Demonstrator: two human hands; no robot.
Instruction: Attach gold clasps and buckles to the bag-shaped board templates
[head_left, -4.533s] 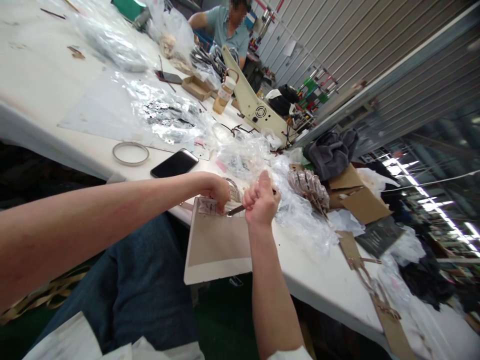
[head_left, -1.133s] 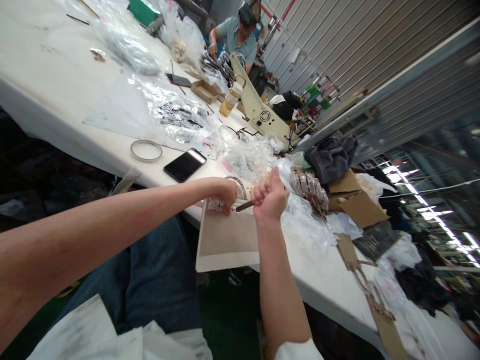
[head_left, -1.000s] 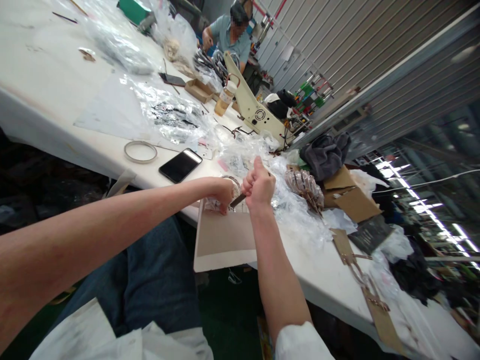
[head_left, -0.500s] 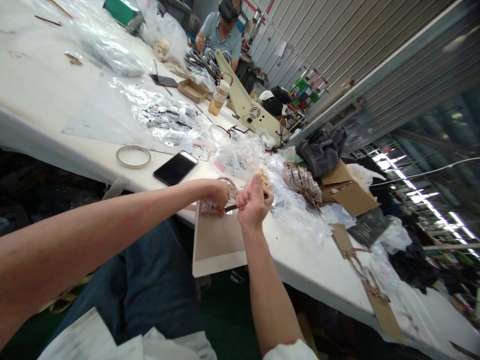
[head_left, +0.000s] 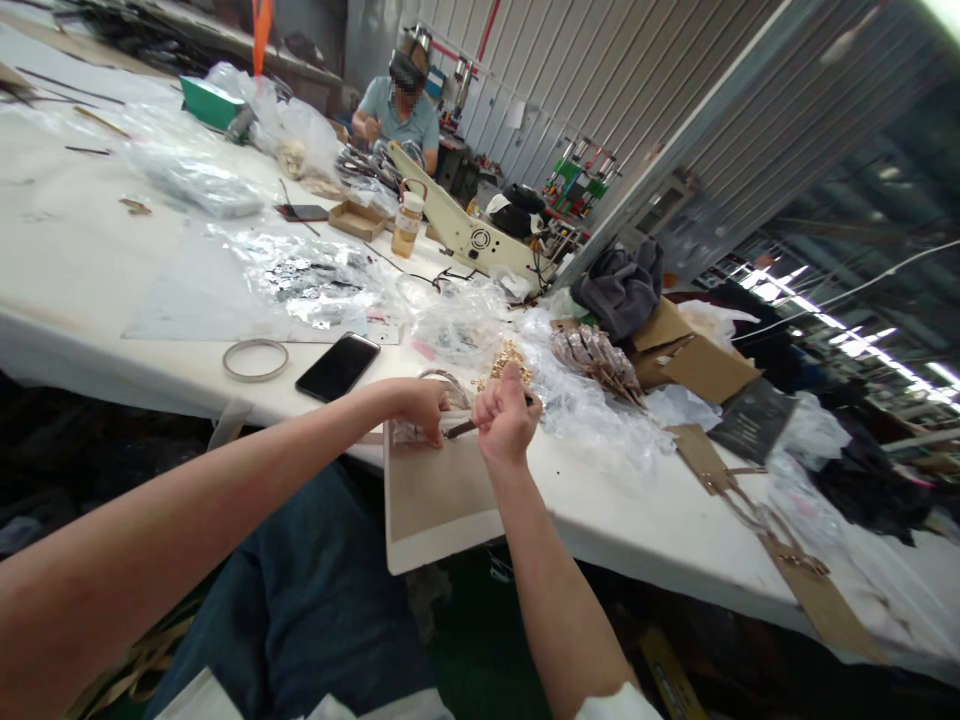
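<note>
Right hand (head_left: 507, 415) wrapped round dark tool (head_left: 460, 429); left hand (head_left: 426, 408) at beige panel (head_left: 435, 495), far edge, grip unclear. I judge panel light, stiffish; hold by edges.

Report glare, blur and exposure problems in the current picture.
Head view throughout: silvery glints break up the plastic sheeting; ceiling lights at right burn out to white, the roof around them dark and soft; the tool in the right hand lacks fine detail.
</note>
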